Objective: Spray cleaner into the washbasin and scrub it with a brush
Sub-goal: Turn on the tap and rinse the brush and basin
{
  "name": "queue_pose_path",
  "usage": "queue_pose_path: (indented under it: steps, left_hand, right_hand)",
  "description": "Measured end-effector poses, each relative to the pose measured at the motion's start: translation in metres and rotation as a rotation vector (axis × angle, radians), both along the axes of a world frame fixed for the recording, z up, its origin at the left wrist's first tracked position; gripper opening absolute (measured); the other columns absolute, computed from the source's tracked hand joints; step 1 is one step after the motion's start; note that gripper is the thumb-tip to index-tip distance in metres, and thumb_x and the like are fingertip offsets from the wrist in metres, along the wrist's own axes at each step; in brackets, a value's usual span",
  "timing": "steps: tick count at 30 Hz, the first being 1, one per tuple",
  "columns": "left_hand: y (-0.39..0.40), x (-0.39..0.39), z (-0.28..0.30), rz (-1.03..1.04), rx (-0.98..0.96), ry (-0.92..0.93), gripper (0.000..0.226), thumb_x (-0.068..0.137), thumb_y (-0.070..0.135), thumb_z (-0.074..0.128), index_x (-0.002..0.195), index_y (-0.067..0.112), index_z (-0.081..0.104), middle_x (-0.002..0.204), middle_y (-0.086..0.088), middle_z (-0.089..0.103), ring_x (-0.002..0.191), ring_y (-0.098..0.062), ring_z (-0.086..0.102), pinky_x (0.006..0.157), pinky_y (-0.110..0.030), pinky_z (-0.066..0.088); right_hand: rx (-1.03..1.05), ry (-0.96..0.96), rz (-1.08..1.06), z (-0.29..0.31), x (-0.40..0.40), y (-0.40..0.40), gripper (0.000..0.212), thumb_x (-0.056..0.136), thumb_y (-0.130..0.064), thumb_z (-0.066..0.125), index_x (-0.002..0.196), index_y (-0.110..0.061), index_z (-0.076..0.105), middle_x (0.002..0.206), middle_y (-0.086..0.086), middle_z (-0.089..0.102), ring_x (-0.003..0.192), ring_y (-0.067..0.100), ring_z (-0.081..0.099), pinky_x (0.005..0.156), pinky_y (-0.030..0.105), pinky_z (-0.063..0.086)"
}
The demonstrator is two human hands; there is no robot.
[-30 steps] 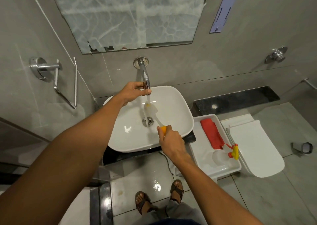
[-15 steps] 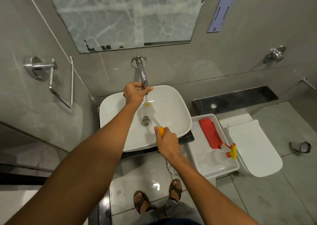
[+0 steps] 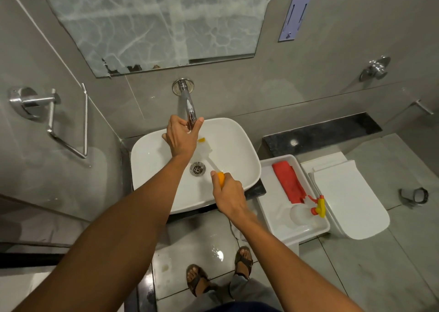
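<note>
A white washbasin (image 3: pixel 240 145) sits on a dark counter below a chrome wall tap (image 3: pixel 188 102). My left hand (image 3: pixel 181 135) is wrapped around the tip of the tap spout, over the basin. My right hand (image 3: pixel 229 195) grips the orange handle of a brush (image 3: pixel 209 156) at the basin's front edge. The brush's white head reaches up toward the tap and is partly hidden behind my left hand. The drain (image 3: pixel 198 169) lies just left of the brush shaft. A clear spray bottle (image 3: pixel 306 210) with a yellow and red trigger lies in a white tray (image 3: pixel 268 204) to the right.
A red cloth (image 3: pixel 288 183) lies in the same tray. A white toilet with closed lid (image 3: pixel 346 197) stands right of the tray. A chrome towel ring (image 3: pixel 54 119) hangs on the left wall, a mirror (image 3: pixel 154 21) above the tap. My sandalled feet stand on the wet floor.
My left hand has shifted its hold on the tap spout, now wrapping the tip. The brush stays under the tap in my right hand. The view has drifted slightly.
</note>
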State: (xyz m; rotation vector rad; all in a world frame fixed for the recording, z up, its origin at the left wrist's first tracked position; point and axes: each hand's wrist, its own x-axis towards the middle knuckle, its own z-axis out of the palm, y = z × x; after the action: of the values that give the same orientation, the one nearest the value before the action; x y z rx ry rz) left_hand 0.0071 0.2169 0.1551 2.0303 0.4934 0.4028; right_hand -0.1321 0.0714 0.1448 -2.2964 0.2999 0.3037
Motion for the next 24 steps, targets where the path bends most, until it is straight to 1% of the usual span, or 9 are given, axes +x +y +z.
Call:
queue_pose_path:
  steps: [5,7,10,13,15,18,20,22,24]
  left_hand:
    - [-0.013,-0.02,-0.019,0.032,0.016,0.172,0.066,0.09,0.088,0.044,0.08,0.023,0.043,0.09,-0.003,0.061,0.092,-0.028,0.059,0.098,-0.043,0.033]
    - [-0.024,-0.027,-0.027,0.012,0.03,0.243,0.071,0.097,0.085,0.03,0.071,0.021,0.044,0.088,-0.008,0.065,0.093,-0.032,0.061,0.101,-0.046,0.035]
    - [-0.049,-0.03,-0.032,-0.052,0.056,0.257,0.073,0.104,0.076,0.024,0.065,0.018,0.044,0.085,-0.009,0.064,0.094,-0.034,0.06,0.105,-0.05,0.037]
    - [-0.075,-0.026,-0.036,-0.136,0.099,0.218,0.067,0.104,0.072,0.027,0.068,0.018,0.045,0.088,-0.003,0.06,0.097,-0.031,0.056,0.104,-0.049,0.037]
    - [-0.096,-0.022,-0.039,-0.172,0.13,0.145,0.062,0.105,0.069,0.036,0.076,0.016,0.052,0.09,-0.002,0.06,0.096,-0.028,0.055,0.1,-0.048,0.041]
    - [-0.128,-0.017,-0.049,-0.236,0.236,0.02,0.048,0.106,0.057,0.052,0.097,0.011,0.065,0.101,-0.005,0.067,0.099,-0.028,0.06,0.094,-0.048,0.048]
    - [-0.152,-0.011,-0.059,-0.321,0.284,0.004,0.049,0.104,0.056,0.057,0.115,0.01,0.067,0.115,-0.008,0.069,0.107,-0.031,0.064,0.095,-0.046,0.05]
    - [-0.172,-0.008,-0.069,-0.439,0.295,0.113,0.069,0.102,0.066,0.052,0.144,0.012,0.057,0.145,-0.01,0.063,0.133,-0.032,0.059,0.112,-0.045,0.046]
    - [-0.192,-0.004,-0.085,-0.564,0.297,0.251,0.092,0.099,0.078,0.04,0.167,0.018,0.032,0.175,-0.005,0.034,0.161,-0.026,0.034,0.131,-0.044,0.026]
  right_hand:
    - [0.034,0.0,-0.016,-0.006,0.001,-0.025,0.06,0.109,-0.06,0.034,0.112,-0.008,0.064,0.103,0.014,0.073,0.097,0.032,0.072,0.09,0.051,0.061]
    - [0.035,-0.006,-0.004,-0.008,0.001,-0.039,0.059,0.11,-0.058,0.033,0.115,-0.008,0.063,0.105,0.013,0.073,0.098,0.03,0.072,0.09,0.051,0.062]
    - [0.025,-0.034,0.013,-0.014,0.002,-0.066,0.057,0.11,-0.058,0.031,0.116,-0.011,0.061,0.101,0.011,0.074,0.094,0.029,0.073,0.085,0.049,0.062]
    - [-0.004,-0.063,-0.016,-0.027,0.002,-0.098,0.056,0.108,-0.064,0.027,0.111,-0.018,0.059,0.085,0.001,0.071,0.077,0.018,0.071,0.065,0.034,0.056]
    - [-0.041,-0.079,-0.079,-0.038,0.003,-0.119,0.052,0.108,-0.065,0.025,0.103,-0.023,0.056,0.077,-0.005,0.066,0.07,0.013,0.066,0.062,0.029,0.051]
    - [-0.083,-0.053,-0.209,-0.06,0.002,-0.142,0.05,0.108,-0.063,0.021,0.1,-0.025,0.052,0.081,-0.006,0.065,0.075,0.017,0.066,0.073,0.042,0.058]
    - [-0.092,-0.035,-0.288,-0.076,0.0,-0.158,0.056,0.105,-0.068,0.014,0.102,-0.025,0.05,0.084,-0.006,0.065,0.078,0.018,0.066,0.076,0.042,0.057]
    - [-0.107,-0.015,-0.333,-0.094,-0.002,-0.175,0.064,0.097,-0.074,0.005,0.103,-0.026,0.047,0.087,-0.005,0.065,0.079,0.02,0.064,0.074,0.039,0.054]
    - [-0.13,0.036,-0.345,-0.116,0.0,-0.197,0.066,0.093,-0.077,0.002,0.104,-0.027,0.044,0.088,-0.004,0.062,0.078,0.02,0.059,0.074,0.037,0.049]
